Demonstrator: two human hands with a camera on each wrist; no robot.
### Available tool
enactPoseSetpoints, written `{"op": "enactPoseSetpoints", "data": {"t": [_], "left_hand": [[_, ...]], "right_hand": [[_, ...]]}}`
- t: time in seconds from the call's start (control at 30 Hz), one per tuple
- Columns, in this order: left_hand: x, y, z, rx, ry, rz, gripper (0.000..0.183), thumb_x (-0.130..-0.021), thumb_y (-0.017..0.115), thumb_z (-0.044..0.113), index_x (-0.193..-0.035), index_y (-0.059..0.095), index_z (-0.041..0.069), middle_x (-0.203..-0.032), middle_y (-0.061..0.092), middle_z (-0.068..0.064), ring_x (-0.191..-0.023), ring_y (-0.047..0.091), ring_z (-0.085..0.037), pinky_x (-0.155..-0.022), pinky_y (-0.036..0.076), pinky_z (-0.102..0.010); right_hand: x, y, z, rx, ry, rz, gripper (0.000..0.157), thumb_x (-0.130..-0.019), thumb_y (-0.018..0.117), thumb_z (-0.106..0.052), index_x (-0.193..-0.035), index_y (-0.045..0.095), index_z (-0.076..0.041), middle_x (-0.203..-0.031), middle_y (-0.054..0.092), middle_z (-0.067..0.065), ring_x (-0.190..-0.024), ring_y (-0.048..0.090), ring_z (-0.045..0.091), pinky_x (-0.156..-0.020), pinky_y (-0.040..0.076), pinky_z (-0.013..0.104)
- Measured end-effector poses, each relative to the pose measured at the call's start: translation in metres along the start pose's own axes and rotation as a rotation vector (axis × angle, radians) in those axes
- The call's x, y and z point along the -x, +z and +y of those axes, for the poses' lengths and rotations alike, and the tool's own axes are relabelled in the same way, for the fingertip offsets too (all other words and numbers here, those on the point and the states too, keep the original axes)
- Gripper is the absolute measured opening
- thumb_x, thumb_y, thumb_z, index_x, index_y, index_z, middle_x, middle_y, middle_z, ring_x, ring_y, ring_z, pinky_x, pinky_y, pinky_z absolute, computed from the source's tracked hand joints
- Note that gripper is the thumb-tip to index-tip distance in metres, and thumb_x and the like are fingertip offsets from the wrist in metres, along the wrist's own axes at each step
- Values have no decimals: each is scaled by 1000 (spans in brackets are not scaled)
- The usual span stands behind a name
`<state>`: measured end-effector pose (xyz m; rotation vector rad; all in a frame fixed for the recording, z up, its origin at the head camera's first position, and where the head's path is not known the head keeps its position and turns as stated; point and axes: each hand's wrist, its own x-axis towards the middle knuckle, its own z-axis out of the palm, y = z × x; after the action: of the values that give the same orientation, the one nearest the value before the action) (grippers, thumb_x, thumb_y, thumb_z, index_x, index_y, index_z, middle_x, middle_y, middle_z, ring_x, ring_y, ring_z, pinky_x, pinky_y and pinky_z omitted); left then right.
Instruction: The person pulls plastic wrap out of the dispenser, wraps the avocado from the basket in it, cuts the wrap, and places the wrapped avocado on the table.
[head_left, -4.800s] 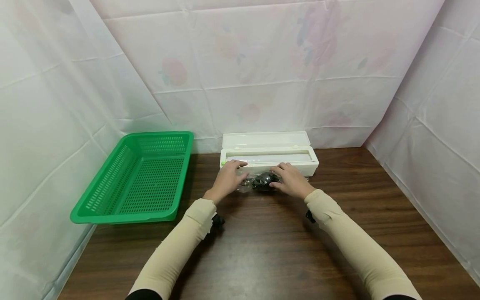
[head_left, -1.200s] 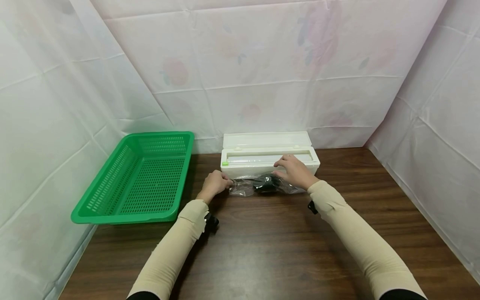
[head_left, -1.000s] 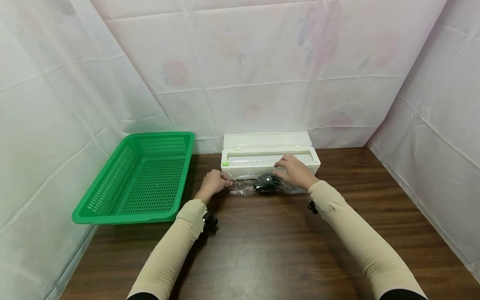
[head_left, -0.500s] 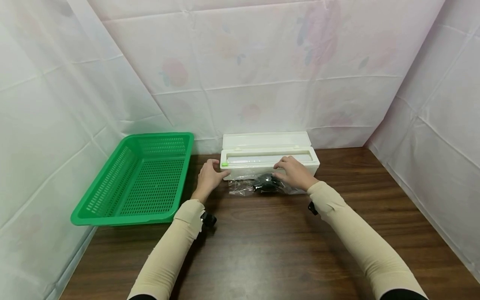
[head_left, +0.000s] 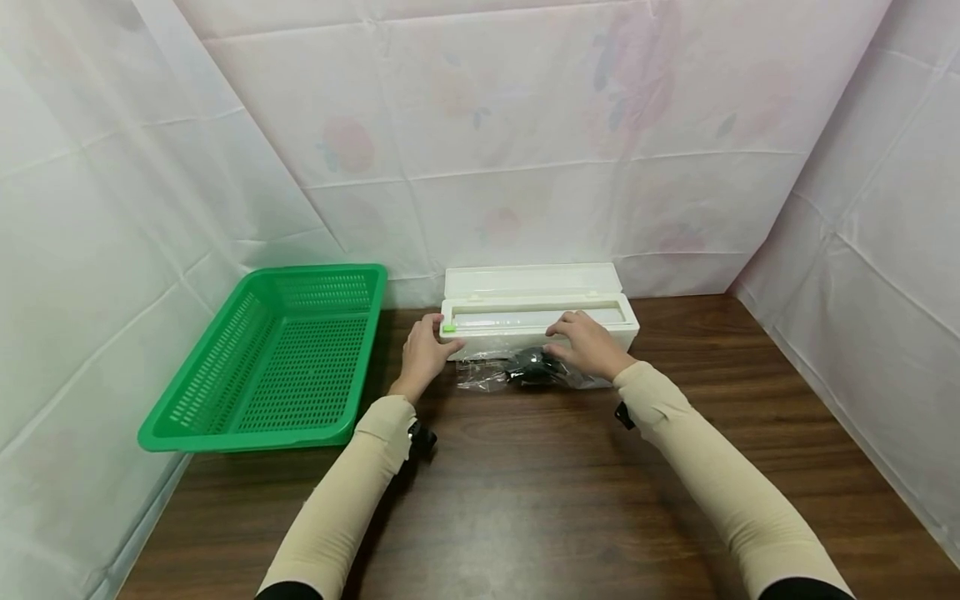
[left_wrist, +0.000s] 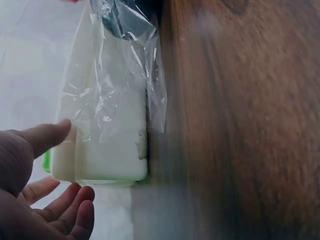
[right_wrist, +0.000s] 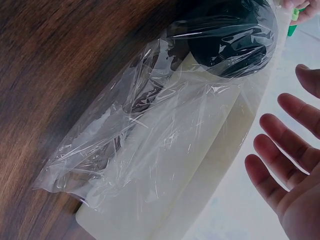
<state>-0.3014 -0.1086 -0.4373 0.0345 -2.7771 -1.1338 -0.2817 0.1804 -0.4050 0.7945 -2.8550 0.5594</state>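
Head view places your left hand (head_left: 422, 357) at the left end of the white box (head_left: 502, 340), its thumb and fingers spread around the corner near the green slider (head_left: 449, 328); whether they touch is hard to tell. Your right hand (head_left: 588, 346) grips nothing, fingers apart and slightly bent by the box's front right. Between your hands, a dark rounded object (head_left: 531, 367) lies in clear film (head_left: 480, 377), just before the box on the wooden table (head_left: 495, 500).
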Motion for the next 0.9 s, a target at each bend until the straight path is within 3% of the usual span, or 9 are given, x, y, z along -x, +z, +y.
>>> {"op": "enactPoseSetpoints", "data": {"t": [0.63, 0.9], "left_hand": [[-3, -2, 0, -55, 39, -28, 57, -86, 76, 28, -134, 53, 9, -123, 59, -13, -111, 56, -33, -96, 45, -49], [-4, -2, -1, -124, 113, -51, 61, -85, 76, 34, -140, 53, 18, -106, 57, -13, -85, 52, -28, -76, 45, -43]], "right_hand": [[-2, -1, -1, -5, -3, -17, 30, -95, 64, -29, -114, 69, -7, -109, 63, 9, -104, 56, 25, -90, 48, 42], [-6, -3, -7, 3, -45, -30, 30, -95, 64, -27, -114, 69, -5, -108, 63, 11, -103, 57, 27, -89, 49, 44]]}}
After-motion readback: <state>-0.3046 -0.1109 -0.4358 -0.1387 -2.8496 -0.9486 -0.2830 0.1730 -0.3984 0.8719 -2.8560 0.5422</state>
